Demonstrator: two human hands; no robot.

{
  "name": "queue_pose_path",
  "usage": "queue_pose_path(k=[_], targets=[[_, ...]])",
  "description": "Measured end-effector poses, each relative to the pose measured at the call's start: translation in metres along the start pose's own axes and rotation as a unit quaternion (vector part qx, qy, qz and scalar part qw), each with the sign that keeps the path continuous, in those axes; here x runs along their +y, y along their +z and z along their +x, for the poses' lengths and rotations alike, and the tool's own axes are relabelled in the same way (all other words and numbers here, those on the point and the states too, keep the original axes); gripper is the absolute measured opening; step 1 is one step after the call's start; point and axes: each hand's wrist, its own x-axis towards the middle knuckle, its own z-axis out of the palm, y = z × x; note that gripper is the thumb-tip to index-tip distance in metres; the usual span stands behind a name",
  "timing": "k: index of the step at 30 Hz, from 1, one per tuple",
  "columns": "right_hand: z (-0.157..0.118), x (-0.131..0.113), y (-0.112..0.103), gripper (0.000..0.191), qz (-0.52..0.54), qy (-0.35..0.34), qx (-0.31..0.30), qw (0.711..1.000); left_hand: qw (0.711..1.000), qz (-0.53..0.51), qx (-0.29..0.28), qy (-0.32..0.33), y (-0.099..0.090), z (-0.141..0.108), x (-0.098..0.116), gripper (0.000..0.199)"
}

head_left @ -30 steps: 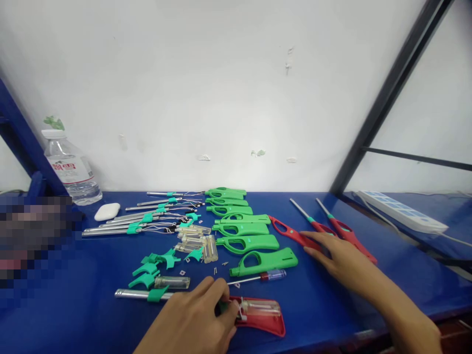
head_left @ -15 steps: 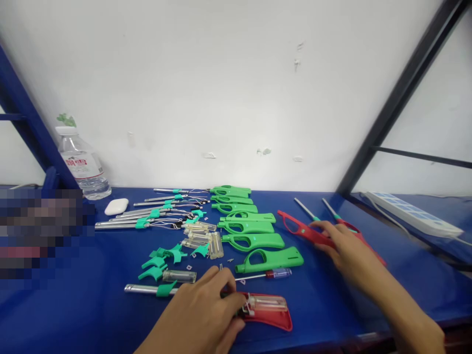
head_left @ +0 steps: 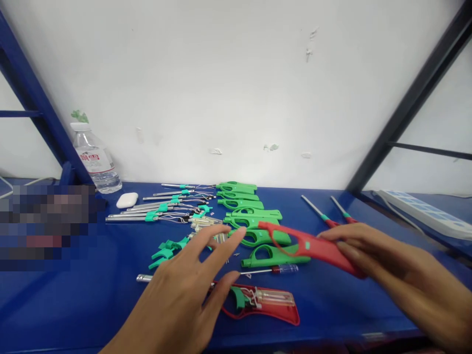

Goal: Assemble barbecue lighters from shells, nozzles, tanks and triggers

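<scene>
My right hand (head_left: pixel 372 260) grips a red lighter casing half (head_left: pixel 313 246) by its wide end and holds it above the table. My left hand (head_left: pixel 191 280) is raised with thumb and fingers apart, nothing between them. Below it on the table lies an opened red lighter half (head_left: pixel 283 312), in which sit a clear fuel tank (head_left: pixel 275 297), a green trigger (head_left: pixel 239 298) and white wires. Its metal tube (head_left: pixel 143 278) sticks out to the left, partly hidden behind my left hand. A screwdriver (head_left: pixel 283 269) lies just beyond.
Several green casings (head_left: pixel 254 215) form a column in the middle. Left of them lie metal tubes with wires (head_left: pixel 136 218), loose green triggers (head_left: pixel 164 252), a white case (head_left: pixel 127 200) and a water bottle (head_left: pixel 98 162). Red lighters (head_left: pixel 317 209) and a power strip (head_left: pixel 427 214) are on the right.
My right hand has lifted the red casing half off the table and brought it nearer. My left hand has let go of the opened lighter half and spread its fingers. The view has shifted slightly.
</scene>
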Motion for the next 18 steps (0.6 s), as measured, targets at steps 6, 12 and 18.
queue_pose_path(k=[6,12,18], targets=[[-0.011,-0.039,0.017,0.029,0.114,-0.041,-0.114,0.986,0.998,-0.001,0.019,0.063,-0.007,0.007,-0.005,0.037],[-0.005,-0.045,0.029,0.028,0.074,-0.062,-0.166,0.981,0.996,0.01,-0.067,0.054,-0.008,0.003,-0.014,0.035],[-0.001,-0.056,0.044,0.027,0.002,-0.111,-0.173,0.979,0.98,0.011,-0.196,-0.024,-0.006,0.001,-0.016,0.031]])
